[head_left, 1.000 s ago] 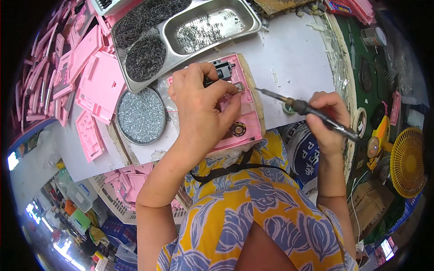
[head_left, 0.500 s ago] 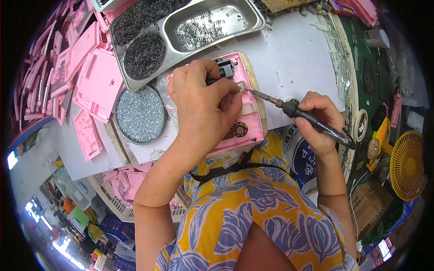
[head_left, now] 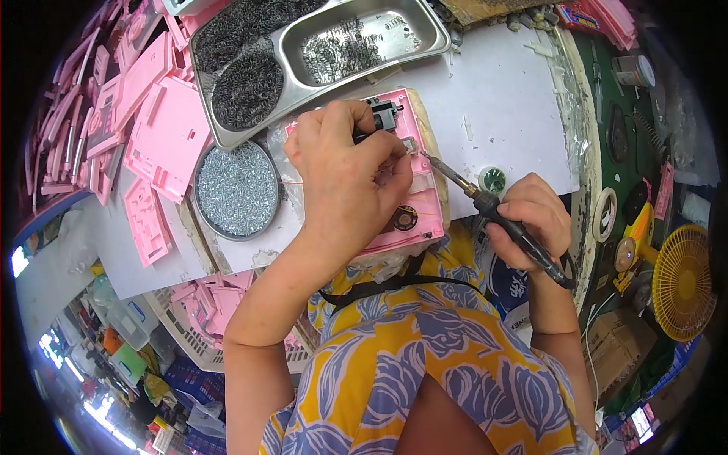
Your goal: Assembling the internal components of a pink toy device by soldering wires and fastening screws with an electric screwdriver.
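My right hand (head_left: 535, 220) grips a soldering iron (head_left: 513, 226) by its black handle, the tip pointing up and left. That tip is beside a small metal part (head_left: 410, 144) in an open pink plastic casing (head_left: 426, 199). Over the casing's left side lies my left hand (head_left: 345, 171), its thumb and forefinger pinched together close to the metal part. Whatever sits between those fingers is hidden. A black component (head_left: 384, 115) shows at the casing's far end, beyond my left fingers. Nearer to me in the casing is a round dark part with a brass-coloured centre (head_left: 405, 218).
A metal tray (head_left: 364, 82) of dark springs stands beyond the casing. To the left are a round dish (head_left: 236, 191) of small screws and piled pink plastic parts (head_left: 163, 144). A small round green-topped item (head_left: 492, 180) lies near the iron; a yellow fan (head_left: 682, 280) stands at far right.
The soldering iron's tip has shifted slightly right, away from my left fingertips. Its handle has swung toward me with my right hand, uncovering the small round item. My left hand stays nearly in place.
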Motion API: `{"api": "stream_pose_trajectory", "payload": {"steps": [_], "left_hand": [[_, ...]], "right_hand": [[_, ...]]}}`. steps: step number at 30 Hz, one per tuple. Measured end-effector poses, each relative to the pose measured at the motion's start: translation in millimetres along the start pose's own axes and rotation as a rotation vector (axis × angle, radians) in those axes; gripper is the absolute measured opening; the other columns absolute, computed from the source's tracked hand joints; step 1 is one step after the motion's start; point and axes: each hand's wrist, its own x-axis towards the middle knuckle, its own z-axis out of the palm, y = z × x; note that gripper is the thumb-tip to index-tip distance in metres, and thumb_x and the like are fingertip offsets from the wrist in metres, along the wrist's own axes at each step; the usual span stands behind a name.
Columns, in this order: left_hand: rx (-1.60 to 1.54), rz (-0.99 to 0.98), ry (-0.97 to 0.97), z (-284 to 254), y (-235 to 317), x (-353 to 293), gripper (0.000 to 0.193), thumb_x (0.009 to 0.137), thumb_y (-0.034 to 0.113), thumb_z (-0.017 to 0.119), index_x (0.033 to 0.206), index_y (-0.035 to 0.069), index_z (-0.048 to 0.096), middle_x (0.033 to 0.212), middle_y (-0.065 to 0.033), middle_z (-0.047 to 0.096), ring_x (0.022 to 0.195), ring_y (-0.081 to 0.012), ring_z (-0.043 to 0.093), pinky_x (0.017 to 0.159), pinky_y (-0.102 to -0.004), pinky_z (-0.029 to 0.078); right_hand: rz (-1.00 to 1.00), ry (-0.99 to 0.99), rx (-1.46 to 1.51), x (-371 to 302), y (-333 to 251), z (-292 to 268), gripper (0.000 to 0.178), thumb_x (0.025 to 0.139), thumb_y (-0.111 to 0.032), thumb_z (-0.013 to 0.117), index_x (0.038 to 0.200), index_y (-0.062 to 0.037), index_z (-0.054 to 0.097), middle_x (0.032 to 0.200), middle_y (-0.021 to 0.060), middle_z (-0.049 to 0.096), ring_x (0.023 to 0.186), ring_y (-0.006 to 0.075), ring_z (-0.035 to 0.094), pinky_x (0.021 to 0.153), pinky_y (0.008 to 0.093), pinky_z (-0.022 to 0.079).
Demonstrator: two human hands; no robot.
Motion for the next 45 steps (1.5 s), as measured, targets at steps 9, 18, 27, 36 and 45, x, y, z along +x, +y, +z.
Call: {"api": "stream_pose_trajectory", "payload": {"steps": [9, 18, 27, 36, 45], "left_hand": [[0.025, -0.014, -0.001, 1.5, 1.6, -0.2, 0.014, 0.068, 0.017, 0.08, 0.078, 0.013, 0.071, 0.094, -0.0044, 0.051, 0.092, -0.0265, 0.048, 0.081, -0.0407, 0.033], [0.034, -0.023, 0.009, 3.0, 3.4, 1.4, 0.014, 0.068, 0.018, 0.079, 0.076, 0.014, 0.068, 0.092, -0.0043, 0.05, 0.09, -0.0262, 0.047, 0.08, -0.0411, 0.032], [0.055, -0.037, -0.004, 3.7, 6.0, 3.8, 0.014, 0.068, 0.015, 0.077, 0.075, 0.013, 0.066, 0.091, -0.0049, 0.049, 0.089, -0.0272, 0.046, 0.08, -0.0411, 0.032], [0.067, -0.047, -0.009, 4.1, 7.7, 4.5, 0.012, 0.069, 0.014, 0.076, 0.075, 0.012, 0.066, 0.093, -0.0054, 0.05, 0.091, -0.0275, 0.047, 0.081, -0.042, 0.032], [0.062, -0.044, 0.008, 3.8, 8.7, 4.2, 0.012, 0.069, 0.014, 0.076, 0.076, 0.012, 0.067, 0.094, -0.0059, 0.05, 0.093, -0.0275, 0.047, 0.083, -0.0422, 0.032]], "right_hand": [[-0.012, 0.03, 0.012, 3.7, 5.5, -2.2, 0.028, 0.073, -0.003, 0.082, 0.095, -0.0004, 0.066, 0.073, 0.0105, 0.062, 0.061, 0.0234, 0.058, 0.054, 0.0321, 0.045], [-0.017, 0.012, 0.018, 11.0, 10.4, 1.1, 0.027, 0.073, -0.004, 0.082, 0.096, -0.0004, 0.066, 0.073, 0.0102, 0.063, 0.061, 0.0234, 0.058, 0.054, 0.0317, 0.044], [-0.018, -0.004, 0.023, 12.6, 13.7, 2.2, 0.029, 0.072, -0.003, 0.082, 0.096, -0.0014, 0.066, 0.074, 0.0097, 0.064, 0.061, 0.0232, 0.058, 0.054, 0.0314, 0.044], [-0.024, -0.025, 0.015, 15.0, 13.4, 4.7, 0.03, 0.071, -0.001, 0.082, 0.096, -0.0026, 0.066, 0.074, 0.0092, 0.064, 0.061, 0.0234, 0.059, 0.054, 0.032, 0.045], [-0.051, -0.008, -0.064, 8.9, 9.3, 3.7, 0.035, 0.068, 0.0, 0.083, 0.098, -0.0043, 0.066, 0.074, 0.0089, 0.063, 0.061, 0.0236, 0.059, 0.054, 0.0328, 0.046]]}}
